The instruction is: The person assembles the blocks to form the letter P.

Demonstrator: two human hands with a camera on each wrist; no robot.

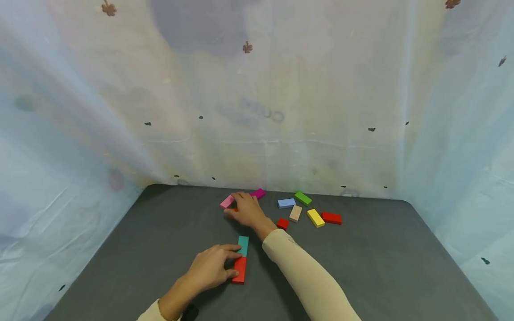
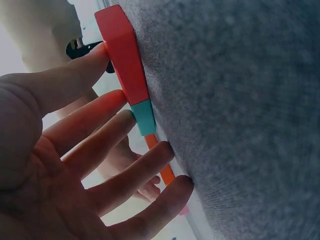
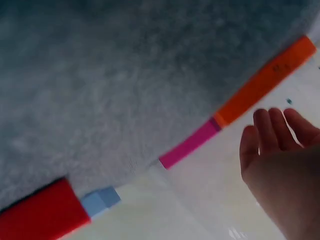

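Note:
In the head view a red block point(image 1: 239, 271) and a teal block point(image 1: 243, 243) lie end to end on the dark table, forming one line. My left hand point(image 1: 209, 267) is at their left side, thumb and fingertips touching the edges; in the left wrist view its fingers are spread and fairly straight. Farther forward, my right hand point(image 1: 248, 211) hovers over an orange block point(image 3: 265, 85), partly hidden beneath it in the head view. The right wrist view shows these fingers loosely bent, holding nothing. A pink block point(image 1: 226, 201) and a magenta block point(image 1: 258, 193) lie on either side of that hand.
Right of the right hand are a small-looking red block point(image 1: 283, 223), a blue block point(image 1: 286, 203), a tan block point(image 1: 295, 213), a green block point(image 1: 303, 198), a yellow block point(image 1: 316, 218) and another red block point(image 1: 331, 218). A pale curtain point(image 1: 281, 165) hangs behind the table.

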